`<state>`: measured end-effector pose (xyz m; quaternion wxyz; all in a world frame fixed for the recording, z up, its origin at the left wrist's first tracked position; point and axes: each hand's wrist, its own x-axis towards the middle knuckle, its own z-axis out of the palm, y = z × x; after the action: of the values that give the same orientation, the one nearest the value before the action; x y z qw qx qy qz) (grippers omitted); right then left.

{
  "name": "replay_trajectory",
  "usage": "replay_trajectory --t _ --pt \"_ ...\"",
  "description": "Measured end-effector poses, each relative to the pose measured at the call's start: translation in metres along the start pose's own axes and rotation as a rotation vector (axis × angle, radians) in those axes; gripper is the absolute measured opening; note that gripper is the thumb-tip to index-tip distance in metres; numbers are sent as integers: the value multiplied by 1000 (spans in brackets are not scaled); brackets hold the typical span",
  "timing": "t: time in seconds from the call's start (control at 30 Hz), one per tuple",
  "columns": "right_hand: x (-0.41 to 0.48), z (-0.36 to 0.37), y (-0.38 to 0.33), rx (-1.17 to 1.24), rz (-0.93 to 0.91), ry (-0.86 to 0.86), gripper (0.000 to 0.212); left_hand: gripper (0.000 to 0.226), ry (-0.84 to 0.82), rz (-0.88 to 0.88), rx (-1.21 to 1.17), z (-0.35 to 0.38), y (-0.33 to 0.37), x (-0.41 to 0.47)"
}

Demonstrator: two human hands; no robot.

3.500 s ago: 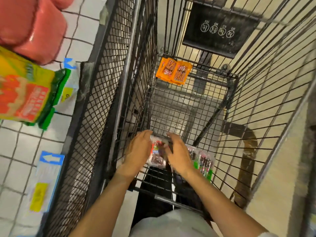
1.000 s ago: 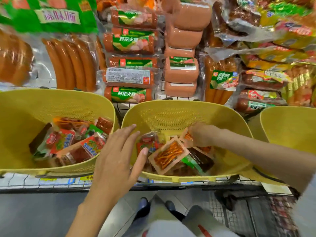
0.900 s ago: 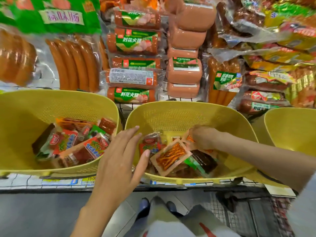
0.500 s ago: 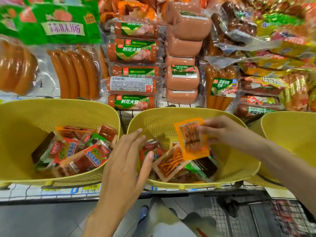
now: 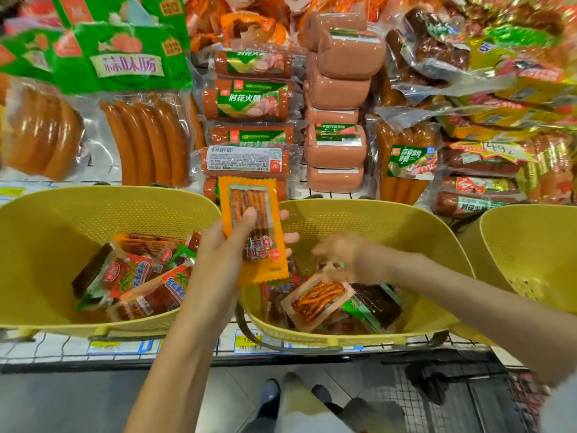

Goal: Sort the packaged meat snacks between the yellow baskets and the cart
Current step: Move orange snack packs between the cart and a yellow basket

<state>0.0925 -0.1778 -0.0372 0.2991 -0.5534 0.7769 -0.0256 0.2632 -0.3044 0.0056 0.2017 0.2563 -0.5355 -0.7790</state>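
My left hand (image 5: pixel 228 245) grips an orange packet of meat sticks (image 5: pixel 254 229) upright, above the gap between the left yellow basket (image 5: pixel 46 226) and the middle yellow basket (image 5: pixel 406 232). My right hand (image 5: pixel 340 254) is blurred, fingers spread, reaching down into the middle basket over a clear packet of orange strips (image 5: pixel 318 300). Whether it touches a packet I cannot tell. The left basket holds several red and green snack packets (image 5: pixel 137 282). A corner of the cart (image 5: pixel 437 398) shows at the bottom right.
A third yellow basket (image 5: pixel 530 254) stands at the right edge. Behind the baskets the shelf is stacked with sausage packs (image 5: pixel 146 142), ham rolls (image 5: pixel 246 104) and pink meat blocks (image 5: pixel 337 145). Price tags (image 5: pixel 246 342) line the shelf front. My shoes (image 5: pixel 271 392) stand on the grey floor.
The orange packet lifted from the middle basket by my right hand has passed to my left hand. My right hand has dropped back into the middle basket.
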Motion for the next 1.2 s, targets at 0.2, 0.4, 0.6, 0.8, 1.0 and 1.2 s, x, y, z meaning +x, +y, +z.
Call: replay_trajectory --t 0.2,0.4,0.6,0.8,1.0,1.2 --pt "16 45 8 -692 -237 -200 74 28 9 -77 -159 -12 -2 1" --pt "-1 11 10 6 39 31 23 25 101 -80 -171 -24 -7 3" --pt "-42 -24 -26 1291 -139 126 27 29 114 -46 -220 -8 -10 9" --pt "-9 -28 -66 1158 -34 273 19 44 31 -46 -154 18 -8 14" --pt "1 -28 -60 717 60 295 33 14 91 -30 -100 13 -12 15" --pt "1 -31 -59 577 1 260 37 8 164 -13 -83 20 -15 15"
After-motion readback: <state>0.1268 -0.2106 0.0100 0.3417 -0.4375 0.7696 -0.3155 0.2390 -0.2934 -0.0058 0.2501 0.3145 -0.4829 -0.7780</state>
